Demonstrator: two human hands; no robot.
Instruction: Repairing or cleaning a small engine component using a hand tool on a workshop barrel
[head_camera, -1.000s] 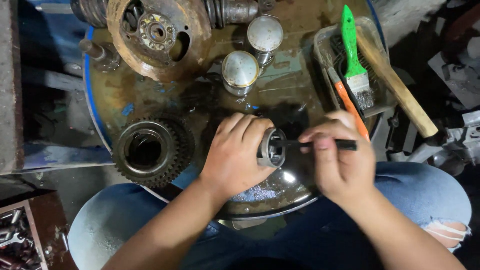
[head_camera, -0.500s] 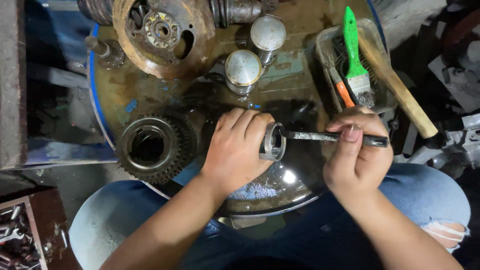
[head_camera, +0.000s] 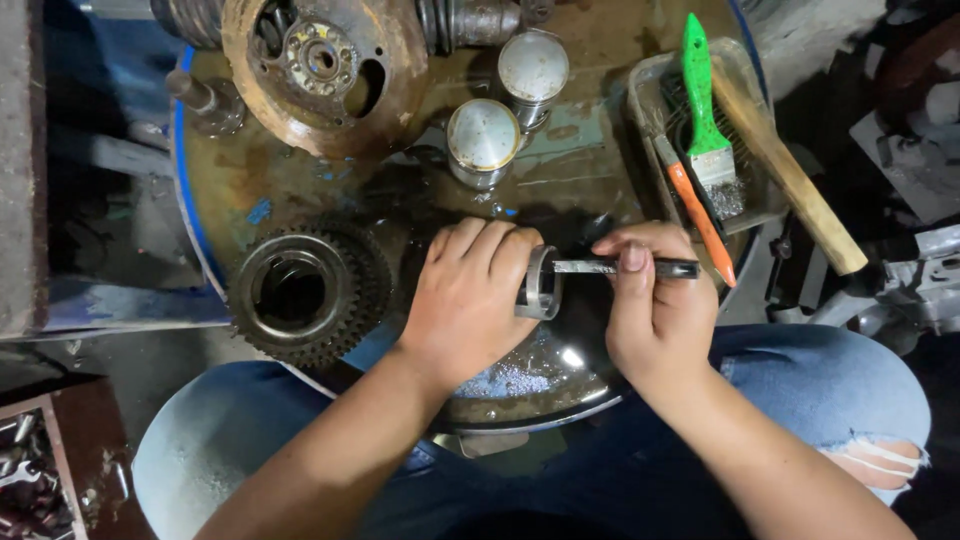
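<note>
Left hand (head_camera: 470, 300) grips the metal ring (head_camera: 540, 283). Right hand (head_camera: 655, 305), closed on the slim tool (head_camera: 620, 267), has slid back rightward, blade scraping the ring's rim.

This was a mechanic's workshop, rough and oily. The work surface was the rusted top of a blue drum (head_camera: 215, 265), grimy with grease. At 11 o'clock lay a rusty round flange plate (head_camera: 320, 75); at 9 o'clock sat a large toothed gear (head_camera: 305, 295). Two metal pistons (head_camera: 505, 110) stood near 12 o'clock. At 2 o'clock a dirty plastic tray (head_camera: 645, 95) held a green-handled brush (head_camera: 703, 100), an orange-handled tool (head_camera: 695, 210) and a wooden handle (head_camera: 790, 175). Down at 8 o'clock a box of loose metal tools (head_camera: 25, 480) stood on the stained concrete floor (head_camera: 110, 345).
</note>
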